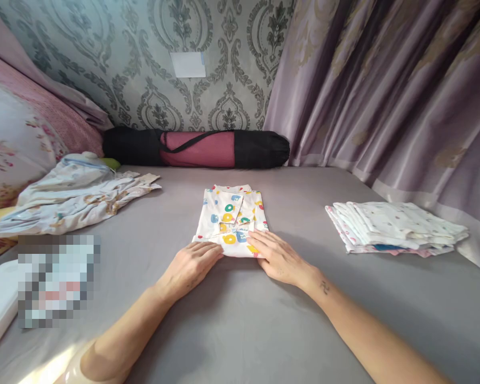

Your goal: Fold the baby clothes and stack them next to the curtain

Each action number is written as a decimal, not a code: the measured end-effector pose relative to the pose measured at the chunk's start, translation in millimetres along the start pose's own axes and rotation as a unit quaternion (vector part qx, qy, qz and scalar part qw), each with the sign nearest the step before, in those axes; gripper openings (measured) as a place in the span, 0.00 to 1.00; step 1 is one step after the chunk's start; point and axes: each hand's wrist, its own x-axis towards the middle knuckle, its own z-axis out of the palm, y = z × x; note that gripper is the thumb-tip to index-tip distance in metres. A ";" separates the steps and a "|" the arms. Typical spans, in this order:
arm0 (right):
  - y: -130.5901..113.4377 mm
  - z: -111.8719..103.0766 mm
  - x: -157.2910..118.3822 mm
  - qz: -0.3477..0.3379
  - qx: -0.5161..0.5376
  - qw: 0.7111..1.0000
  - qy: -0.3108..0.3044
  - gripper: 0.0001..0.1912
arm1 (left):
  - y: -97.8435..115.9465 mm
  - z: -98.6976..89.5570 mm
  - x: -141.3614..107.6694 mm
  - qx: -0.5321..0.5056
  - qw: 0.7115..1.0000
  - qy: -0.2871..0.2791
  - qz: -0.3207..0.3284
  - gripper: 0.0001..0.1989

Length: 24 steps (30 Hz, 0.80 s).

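Observation:
A white garment (232,213) with colourful printed shapes lies folded on the grey sheet in the middle of the view. Its near edge is turned up in a band, and the sleeves are laid inward over the body. My left hand (194,265) rests on the near left corner, palm down, its fingers together and partly curled at the fold. On the near right corner lies my right hand (282,257), fingers stretched out flat over the cloth. Parts of both near corners are hidden under my hands.
A stack of folded white cloths (400,226) lies at the right. Rumpled light clothing (84,194) is at the left, above a blurred packet (60,282) and a white object (2,298). A black and pink rolled bag (200,149) lies along the wall.

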 end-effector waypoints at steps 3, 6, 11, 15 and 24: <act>11.1 -3.4 -2.3 -0.007 -0.012 1.000 0.004 0.30 | -9.5 -1.1 -4.8 0.006 0.999 -0.051 0.007 0.17; 18.7 -7.3 -3.4 -0.002 0.006 1.000 0.002 0.33 | -23.5 -2.4 -11.3 -0.002 0.996 -0.088 -0.013 0.25; 27.9 -11.6 -5.2 0.001 0.075 0.997 -0.004 0.37 | -41.2 -9.9 -17.8 -0.055 0.989 -0.115 -0.074 0.26; 25.5 -26.9 -7.2 0.011 0.102 0.995 -0.018 0.37 | -43.4 -21.9 -16.6 -0.104 0.984 -0.110 -0.090 0.25; -18.0 -96.2 -19.5 0.039 0.187 0.970 -0.153 0.23 | -4.4 -87.1 4.3 -0.255 0.930 -0.194 -0.177 0.15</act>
